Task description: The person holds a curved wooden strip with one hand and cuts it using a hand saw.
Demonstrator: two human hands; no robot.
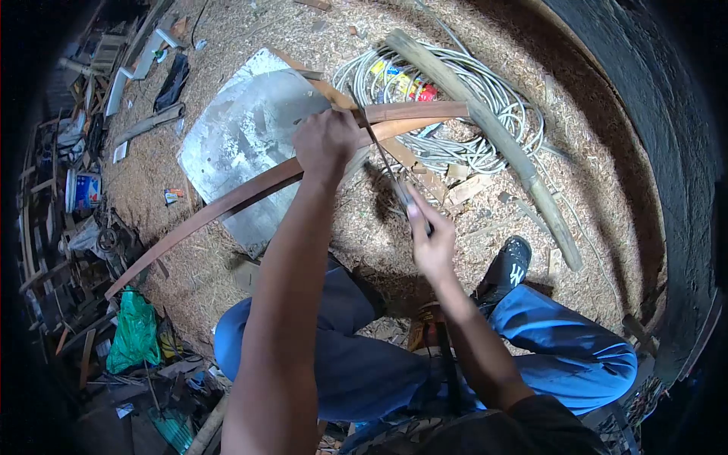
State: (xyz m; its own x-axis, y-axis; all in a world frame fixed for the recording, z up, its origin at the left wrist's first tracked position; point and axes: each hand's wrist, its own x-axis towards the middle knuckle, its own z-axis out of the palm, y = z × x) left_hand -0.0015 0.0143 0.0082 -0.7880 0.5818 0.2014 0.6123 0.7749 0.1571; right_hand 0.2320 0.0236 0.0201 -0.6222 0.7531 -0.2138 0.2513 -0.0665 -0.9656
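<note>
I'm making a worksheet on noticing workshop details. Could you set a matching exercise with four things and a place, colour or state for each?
1. Left hand
2. Right hand
3. Cable
4. Plastic bag

A. Green
B. Holding a bladed tool
C. Coiled, partly beneath a weathered wooden pole
D. Gripping a reddish-brown wooden strip

Pairs: 1-D; 2-B; 3-C; 4-A

The wooden strip (246, 187), coiled cable (478, 157) and thick branch (506, 142) bar the way ahead of the right hand (432, 239); beyond the branch, chip-strewn floor (595, 167) leaves room.
</note>
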